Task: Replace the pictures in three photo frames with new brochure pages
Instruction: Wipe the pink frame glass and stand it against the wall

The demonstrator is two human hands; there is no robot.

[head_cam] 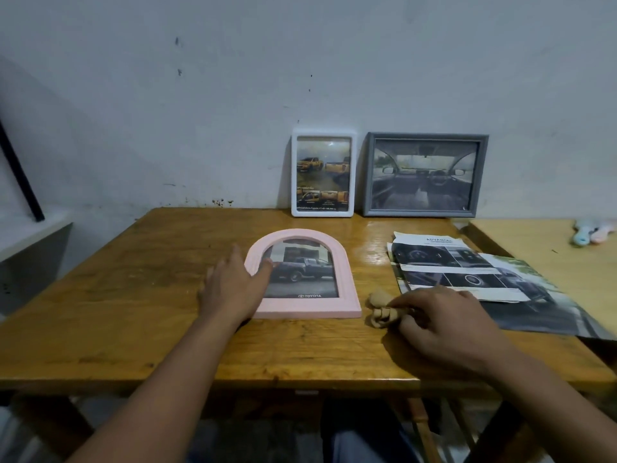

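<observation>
Pink frame (309, 307) lies flat (face up) under left fingers (267, 265).

counter (133, 295): brown wood, glossy | second counter (551, 262): lighter, just right | pastel objects (592, 233): on second counter, blurred | wall (300, 61): pale, scuffed | dark bar (20, 172): leaning at left

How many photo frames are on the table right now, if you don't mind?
3: white frame and grey frame upright against the wall, pink arched frame flat under the left hand.
</observation>
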